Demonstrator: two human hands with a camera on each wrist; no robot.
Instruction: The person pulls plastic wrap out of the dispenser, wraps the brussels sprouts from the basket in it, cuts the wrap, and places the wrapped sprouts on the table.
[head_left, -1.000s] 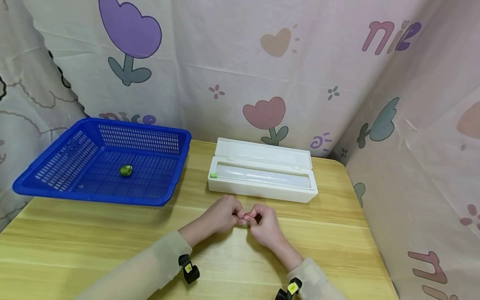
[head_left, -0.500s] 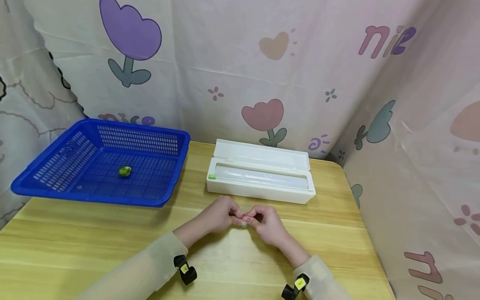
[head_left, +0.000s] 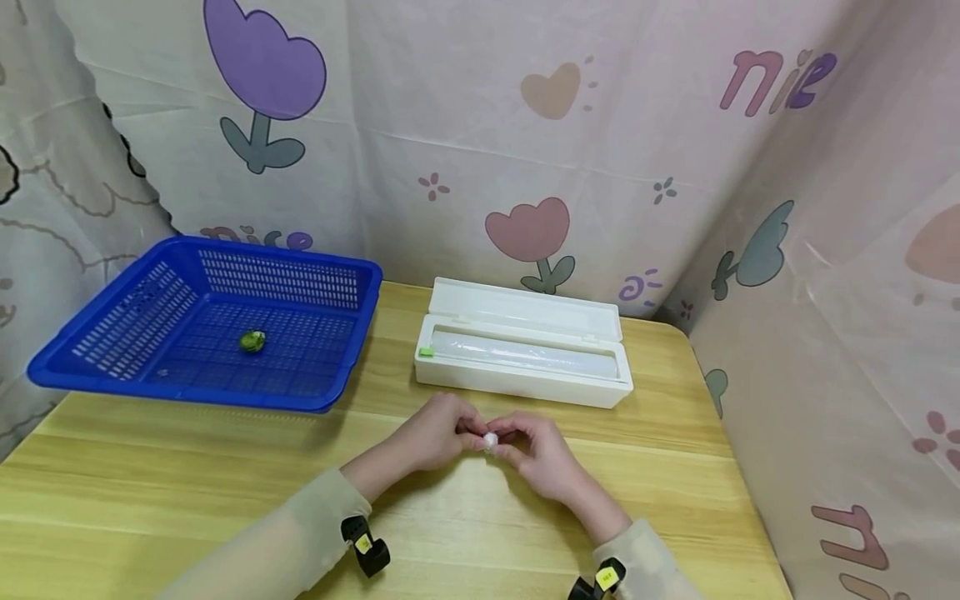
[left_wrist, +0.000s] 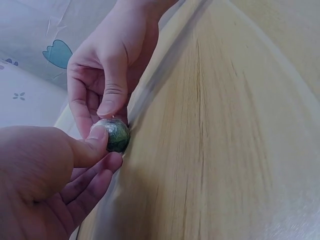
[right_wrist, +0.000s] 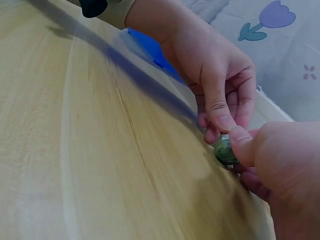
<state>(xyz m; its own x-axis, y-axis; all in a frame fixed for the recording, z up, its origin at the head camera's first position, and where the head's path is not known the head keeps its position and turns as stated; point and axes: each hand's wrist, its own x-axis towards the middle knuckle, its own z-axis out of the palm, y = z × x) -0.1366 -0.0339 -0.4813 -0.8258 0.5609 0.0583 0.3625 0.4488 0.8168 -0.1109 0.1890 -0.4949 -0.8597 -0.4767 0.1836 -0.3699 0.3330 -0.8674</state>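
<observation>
Between the fingertips of both hands is a small green ball wrapped in clear film, which looks like a Brussels sprout; a whitish bunch of film shows on its top. My left hand pinches it with the thumb on the near side and fingers beneath. From the other side, my right hand pinches it too. The left wrist view shows the green leafy side of the wrapped sprout low over the wooden surface. Fingers hide part of it in the right wrist view.
Behind the hands stands a white cling film box with its lid raised and a film roll inside. A blue plastic basket at the left holds another green ball. Patterned curtains border the wooden table.
The fingers have parted slightly and the white film top of the ball now shows between them. My right forearm has shifted a little to the right. Box and basket stay put.
</observation>
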